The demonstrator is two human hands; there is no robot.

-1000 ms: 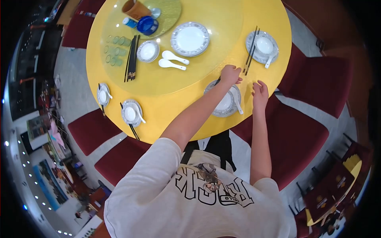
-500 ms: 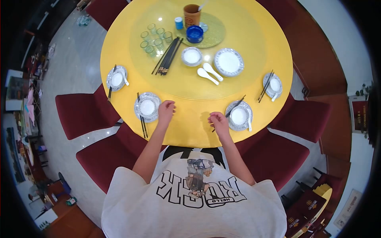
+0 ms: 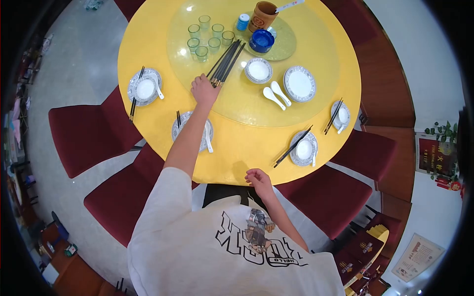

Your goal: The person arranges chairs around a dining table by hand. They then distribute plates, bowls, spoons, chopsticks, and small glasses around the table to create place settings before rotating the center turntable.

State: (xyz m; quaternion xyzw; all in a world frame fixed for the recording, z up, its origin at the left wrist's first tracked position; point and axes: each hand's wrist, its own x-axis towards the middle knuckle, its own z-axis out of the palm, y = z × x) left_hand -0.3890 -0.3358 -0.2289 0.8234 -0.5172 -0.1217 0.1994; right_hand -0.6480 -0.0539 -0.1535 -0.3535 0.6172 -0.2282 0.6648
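My left hand (image 3: 204, 91) is stretched out over the glass turntable, at the near ends of a bundle of black chopsticks (image 3: 228, 63). Its fingers and thumb are apart over those ends; whether they touch is hidden. Below my left forearm, a place setting with a patterned plate (image 3: 179, 134), a white spoon (image 3: 208, 138) and chopsticks is partly covered. My right hand (image 3: 259, 182) hangs at the table's near edge, fingers loosely bent and apart, with nothing in it. To its right lies another plate setting (image 3: 298, 161) with a bowl and chopsticks.
On the turntable (image 3: 237, 111) stand several glasses (image 3: 214, 44), a blue ashtray (image 3: 261, 41), a brown cup (image 3: 263, 16), stacked bowls (image 3: 258, 70), stacked plates (image 3: 299, 84) and two spoons (image 3: 274, 98). Dark red chairs (image 3: 84, 138) surround the yellow table (image 3: 232, 153).
My left hand has moved forward from beside the near left plate to the chopsticks on the turntable. My right hand has drawn back to the table edge. The view has shifted and tilted.
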